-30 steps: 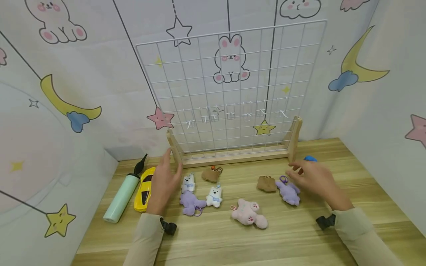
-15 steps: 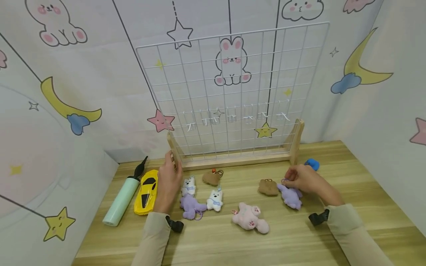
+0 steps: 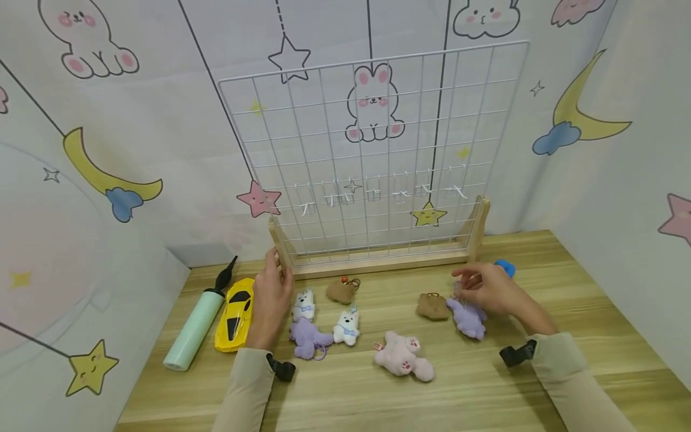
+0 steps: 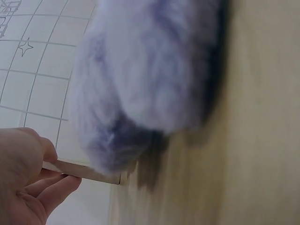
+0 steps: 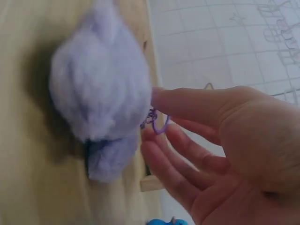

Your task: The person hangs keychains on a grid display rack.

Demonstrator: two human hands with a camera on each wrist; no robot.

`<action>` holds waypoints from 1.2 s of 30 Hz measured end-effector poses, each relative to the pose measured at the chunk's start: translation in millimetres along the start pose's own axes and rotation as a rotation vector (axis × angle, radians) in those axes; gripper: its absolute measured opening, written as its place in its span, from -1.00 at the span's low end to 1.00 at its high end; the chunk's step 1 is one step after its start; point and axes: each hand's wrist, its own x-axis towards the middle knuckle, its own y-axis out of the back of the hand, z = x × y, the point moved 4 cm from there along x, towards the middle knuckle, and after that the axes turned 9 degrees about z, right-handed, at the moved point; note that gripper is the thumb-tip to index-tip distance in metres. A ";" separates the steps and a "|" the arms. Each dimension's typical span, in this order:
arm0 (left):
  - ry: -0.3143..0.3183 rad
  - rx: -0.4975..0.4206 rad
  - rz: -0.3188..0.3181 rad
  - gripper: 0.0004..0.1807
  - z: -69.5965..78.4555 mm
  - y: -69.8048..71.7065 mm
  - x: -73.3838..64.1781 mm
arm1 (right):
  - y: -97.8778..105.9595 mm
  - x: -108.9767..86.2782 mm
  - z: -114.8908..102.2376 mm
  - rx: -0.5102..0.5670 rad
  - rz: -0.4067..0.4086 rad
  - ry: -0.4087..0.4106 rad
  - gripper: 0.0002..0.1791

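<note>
My right hand has its thumb and fingers closed around the purple ring of a purple plush keychain. The fuzzy toy lies on the table just below the fingertips. Beside it lies a brown plush keychain. My left hand grips the left wooden upright of a white wire grid rack. In the left wrist view, thumb and fingers sit on either side of that wood. Another purple plush keychain fills much of that view, blurred.
Two white bear keychains, a second brown plush and a pink plush lie on the table. At left are a yellow toy car and a mint hand pump. Clear hooks hang on the grid. A blue object lies behind my right hand.
My right hand has come in from the right to the purple keychain's ring. My left fingers have closed onto the rack's left upright. The toys lie where they were.
</note>
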 end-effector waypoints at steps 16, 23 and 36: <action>0.013 0.001 0.016 -0.40 1.1 1.0 0.8 | 49.3 12.6 -71.4 0.154 0.492 0.235 -0.43; 0.018 -0.014 0.013 -0.40 0.9 -0.4 0.0 | 70.8 11.0 -103.2 0.210 0.765 0.347 -0.49; 0.022 -0.030 0.008 -0.41 3.5 1.3 -0.4 | 71.6 30.1 -120.3 0.319 0.960 0.251 -0.65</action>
